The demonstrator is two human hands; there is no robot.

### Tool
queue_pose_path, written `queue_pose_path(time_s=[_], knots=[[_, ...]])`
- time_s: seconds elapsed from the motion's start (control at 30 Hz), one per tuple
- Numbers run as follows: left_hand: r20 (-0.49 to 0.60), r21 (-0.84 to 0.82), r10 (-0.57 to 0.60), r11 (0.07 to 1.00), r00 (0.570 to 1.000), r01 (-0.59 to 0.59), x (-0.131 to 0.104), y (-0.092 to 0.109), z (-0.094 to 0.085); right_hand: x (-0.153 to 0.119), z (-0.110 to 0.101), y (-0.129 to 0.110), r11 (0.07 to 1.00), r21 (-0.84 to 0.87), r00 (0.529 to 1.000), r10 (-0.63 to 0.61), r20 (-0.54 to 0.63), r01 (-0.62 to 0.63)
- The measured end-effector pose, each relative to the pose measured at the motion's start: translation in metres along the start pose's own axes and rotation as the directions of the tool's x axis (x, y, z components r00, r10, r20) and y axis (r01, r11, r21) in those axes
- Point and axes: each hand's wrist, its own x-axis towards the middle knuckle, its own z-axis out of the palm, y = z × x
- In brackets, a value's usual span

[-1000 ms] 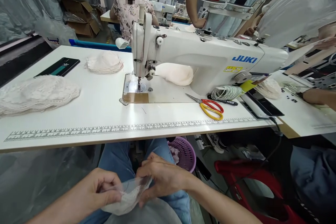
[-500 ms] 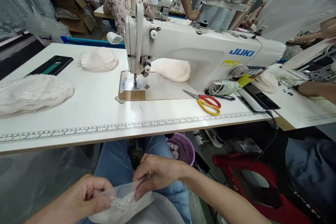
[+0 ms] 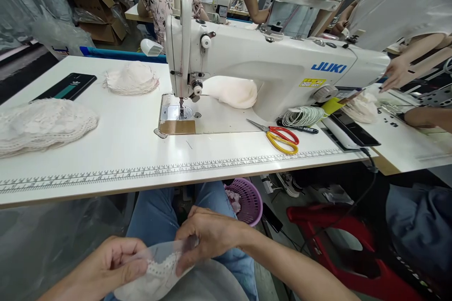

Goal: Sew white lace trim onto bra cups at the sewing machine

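Over my lap, a white lace-edged fabric piece [image 3: 157,275] with a sheer layer is stretched between both hands. My left hand [image 3: 118,265] pinches its left end between thumb and fingers. The right end is gripped by my right hand [image 3: 203,240], thumb in front and fingers partly hidden behind. Beyond them on the table stands a white sewing machine [image 3: 282,61], with cream fabric [image 3: 235,93] under its arm. A stack of lace-edged pieces [image 3: 45,124] lies at the left, and a smaller pile [image 3: 131,78] sits farther back.
Scissors [image 3: 278,137] and a coil of cord [image 3: 302,116] lie right of the needle. A dark phone [image 3: 68,87] rests at left. Below the table edge are a purple basket [image 3: 250,202] and a red stool [image 3: 339,254]. Other people are behind and at right.
My right hand and the fabric have shifted slightly left, still held by both hands. At the right, another person's hand now reaches toward the machine's end.
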Motion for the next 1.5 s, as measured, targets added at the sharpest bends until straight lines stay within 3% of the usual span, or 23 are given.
queue_pose_path(time_s=[0.07,0.23,0.37,0.43,0.5,0.57,0.63,0.7,0.73,0.77,0.8,0.87,0.9,0.97,1.03,1.1,1.17,1.23,1.3,1.33,1.43,1.5], knots=[[0.034,0.059,0.011,0.998,0.999,-0.013,-0.003,-0.004,-0.003,0.003,0.001,0.002,0.996,-0.030,0.996,-0.089,0.029,0.090],[-0.010,0.113,0.052,0.992,0.999,-0.051,-0.009,-0.011,-0.006,0.016,0.000,0.019,0.953,0.235,0.947,-0.241,0.211,0.190],[0.014,0.061,0.057,0.996,0.998,-0.058,-0.011,-0.011,-0.005,0.021,-0.003,0.027,0.952,0.254,0.933,-0.237,0.269,0.169],[0.019,0.048,0.047,0.998,0.999,-0.048,-0.011,-0.012,-0.005,0.020,-0.006,0.025,0.977,0.135,0.938,-0.198,0.285,0.165],[0.020,0.042,0.028,0.999,0.999,-0.029,-0.010,-0.014,-0.006,0.017,-0.007,0.020,0.989,-0.059,0.965,-0.117,0.236,0.134],[-0.029,0.035,0.028,0.999,0.999,-0.027,-0.007,-0.015,-0.007,0.015,-0.001,0.011,0.971,-0.233,0.997,-0.029,0.065,0.043],[-0.172,-0.032,0.032,0.999,0.985,-0.038,-0.003,-0.012,-0.006,0.015,0.015,0.003,0.946,-0.319,0.989,0.016,-0.148,-0.063],[-0.363,-0.186,0.010,0.979,0.932,-0.083,0.003,-0.006,-0.003,0.020,0.040,0.000,0.909,-0.409,0.952,-0.049,-0.303,-0.083],[-0.431,-0.274,-0.016,0.955,0.902,-0.114,0.006,-0.003,-0.002,0.025,0.053,0.001,0.849,-0.528,0.896,-0.221,-0.385,-0.018],[-0.479,-0.335,-0.028,0.930,0.878,-0.153,0.010,0.001,0.000,0.031,0.066,0.004,0.756,-0.651,0.813,-0.417,-0.406,0.063],[-0.511,-0.375,-0.034,0.908,0.859,-0.187,0.013,0.004,0.001,0.039,0.077,0.008,0.672,-0.735,0.745,-0.535,-0.398,0.091],[-0.550,-0.411,-0.036,0.881,0.835,-0.232,0.018,0.008,0.001,0.055,0.090,0.017,0.644,-0.765,0.668,-0.575,-0.473,0.013],[-0.561,-0.429,-0.045,0.870,0.826,-0.244,0.018,0.009,0.000,0.061,0.091,0.021,0.674,-0.739,0.663,-0.561,-0.495,0.019],[-0.543,-0.461,-0.054,0.853,0.838,-0.243,0.015,0.008,-0.002,0.067,0.083,0.026,0.825,-0.553,0.762,-0.433,-0.482,0.118],[-0.464,-0.482,-0.057,0.854,0.884,-0.198,0.007,0.006,-0.006,0.063,0.067,0.029,0.946,-0.267,0.880,-0.279,-0.384,0.183],[-0.364,-0.399,-0.062,0.912,0.929,-0.096,-0.002,0.002,-0.009,0.054,0.052,0.030,0.986,-0.063,0.930,-0.164,-0.329,0.152],[-0.381,-0.166,-0.004,0.984,0.924,-0.064,-0.008,-0.002,-0.011,0.045,0.043,0.031,0.994,0.039,0.935,-0.085,-0.344,0.105],[-0.496,0.122,0.155,0.987,0.854,-0.108,-0.009,-0.004,-0.010,0.039,0.040,0.031,0.983,0.170,0.943,-0.008,-0.334,0.068],[-0.565,0.269,0.267,0.954,0.781,-0.132,-0.006,-0.004,-0.006,0.035,0.039,0.029,0.957,0.287,0.955,0.042,-0.293,0.046],[-0.553,0.280,0.265,0.952,0.790,-0.123,-0.003,-0.003,-0.004,0.034,0.038,0.027,0.942,0.332,0.960,0.058,-0.273,0.038],[-0.353,0.272,0.210,0.955,0.912,-0.115,0.006,0.002,0.002,0.027,0.035,0.022,0.912,0.410,0.965,0.087,-0.248,0.023],[-0.241,0.317,0.220,0.938,0.945,-0.137,0.009,0.005,0.004,0.021,0.032,0.019,0.904,0.426,0.963,0.096,-0.253,0.022]])
